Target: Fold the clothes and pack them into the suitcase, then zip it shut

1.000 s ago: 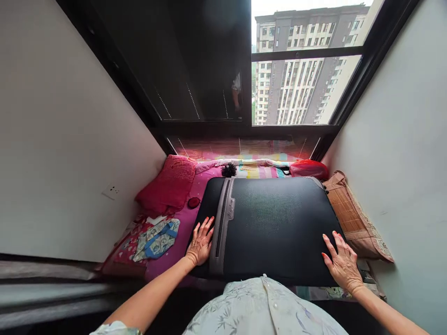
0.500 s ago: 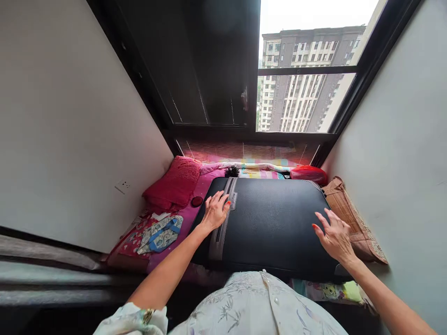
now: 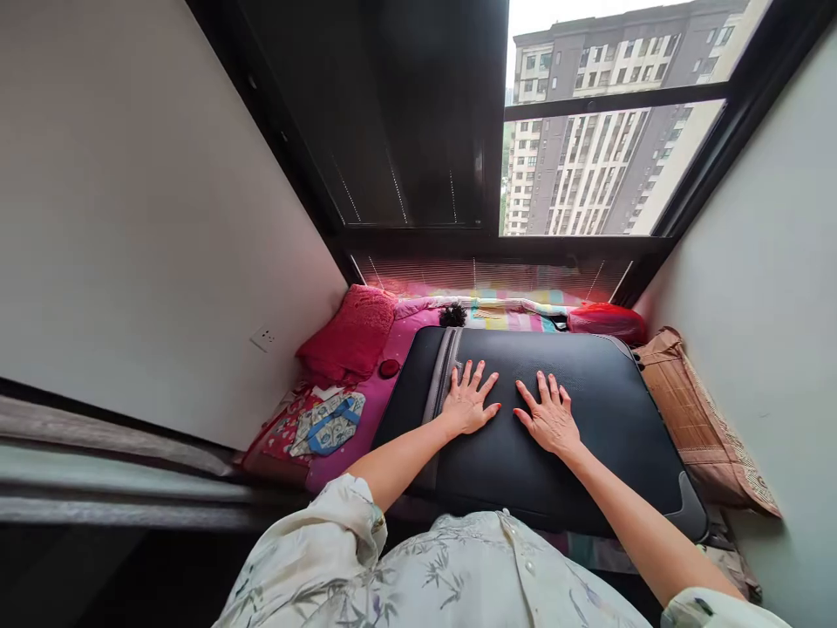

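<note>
A black suitcase (image 3: 615, 410) with a grey zip strip on its left part and grey corner patches lies flat before me, closed. My left hand (image 3: 467, 404) rests palm down on its top, just right of the zip strip, fingers spread. Close beside it, my right hand (image 3: 547, 414) lies on the middle of the lid, its fingers also apart. Neither hand holds anything. Under the suitcase is a pink cloth (image 3: 366, 419), mostly covered by it.
Left of the suitcase are a red pillow (image 3: 353, 336), a dark red round object (image 3: 389, 369) and a patterned bag with blue straps (image 3: 333, 425). A brown woven mat (image 3: 706, 427) leans at the right wall. Behind lie a red bundle (image 3: 607, 323) and a black fluffy thing (image 3: 452, 315).
My right hand has moved left from the suitcase's right side to its middle. My left hand has shifted right, off the zip strip. The view has turned slightly.
</note>
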`<action>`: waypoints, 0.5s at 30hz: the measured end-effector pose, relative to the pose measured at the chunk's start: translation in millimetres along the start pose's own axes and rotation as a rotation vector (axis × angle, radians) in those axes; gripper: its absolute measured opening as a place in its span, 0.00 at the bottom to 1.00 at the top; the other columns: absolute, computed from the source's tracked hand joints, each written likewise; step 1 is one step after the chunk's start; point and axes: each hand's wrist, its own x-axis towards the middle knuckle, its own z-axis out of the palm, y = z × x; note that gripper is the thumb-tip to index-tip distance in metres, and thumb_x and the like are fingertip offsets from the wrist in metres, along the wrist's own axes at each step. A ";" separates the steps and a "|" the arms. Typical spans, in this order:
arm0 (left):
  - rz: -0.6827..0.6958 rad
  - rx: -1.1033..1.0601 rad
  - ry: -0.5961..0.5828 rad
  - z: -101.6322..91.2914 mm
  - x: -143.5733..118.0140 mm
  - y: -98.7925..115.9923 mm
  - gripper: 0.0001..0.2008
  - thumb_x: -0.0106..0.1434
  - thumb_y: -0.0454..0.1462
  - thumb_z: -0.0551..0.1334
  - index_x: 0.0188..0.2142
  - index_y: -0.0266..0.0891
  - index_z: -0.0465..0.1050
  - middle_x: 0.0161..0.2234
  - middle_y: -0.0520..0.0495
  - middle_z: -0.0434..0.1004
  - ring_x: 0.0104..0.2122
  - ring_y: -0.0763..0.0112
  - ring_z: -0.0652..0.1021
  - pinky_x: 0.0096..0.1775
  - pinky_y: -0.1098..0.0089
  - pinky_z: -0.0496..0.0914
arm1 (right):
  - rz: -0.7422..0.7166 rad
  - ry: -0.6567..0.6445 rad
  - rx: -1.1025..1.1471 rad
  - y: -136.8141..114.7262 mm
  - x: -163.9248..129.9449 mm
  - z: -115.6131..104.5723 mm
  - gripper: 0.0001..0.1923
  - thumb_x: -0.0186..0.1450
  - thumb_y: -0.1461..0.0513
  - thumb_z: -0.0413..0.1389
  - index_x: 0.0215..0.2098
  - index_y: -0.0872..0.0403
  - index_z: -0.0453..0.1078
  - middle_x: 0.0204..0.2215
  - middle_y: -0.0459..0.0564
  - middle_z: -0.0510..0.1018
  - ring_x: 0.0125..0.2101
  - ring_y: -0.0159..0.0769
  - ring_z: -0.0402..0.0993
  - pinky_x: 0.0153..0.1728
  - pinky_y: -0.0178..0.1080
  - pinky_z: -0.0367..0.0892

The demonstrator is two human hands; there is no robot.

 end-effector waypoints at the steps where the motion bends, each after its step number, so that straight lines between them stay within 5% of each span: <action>1: -0.005 -0.009 0.002 0.7 0.8 -0.8 0.38 0.71 0.54 0.57 0.75 0.48 0.50 0.77 0.38 0.38 0.74 0.39 0.40 0.68 0.33 0.36 | -0.003 0.002 -0.002 1.8 0.5 -0.5 0.34 0.75 0.48 0.46 0.77 0.40 0.48 0.76 0.55 0.48 0.73 0.62 0.42 0.65 0.61 0.46; 15: -0.001 -0.125 -0.025 -5.6 1.9 1.0 0.39 0.70 0.55 0.56 0.75 0.46 0.51 0.77 0.38 0.36 0.75 0.38 0.38 0.68 0.31 0.35 | 0.097 -0.041 -0.118 -13.2 14.1 -13.9 0.28 0.74 0.49 0.49 0.70 0.44 0.64 0.71 0.60 0.60 0.70 0.61 0.50 0.63 0.58 0.50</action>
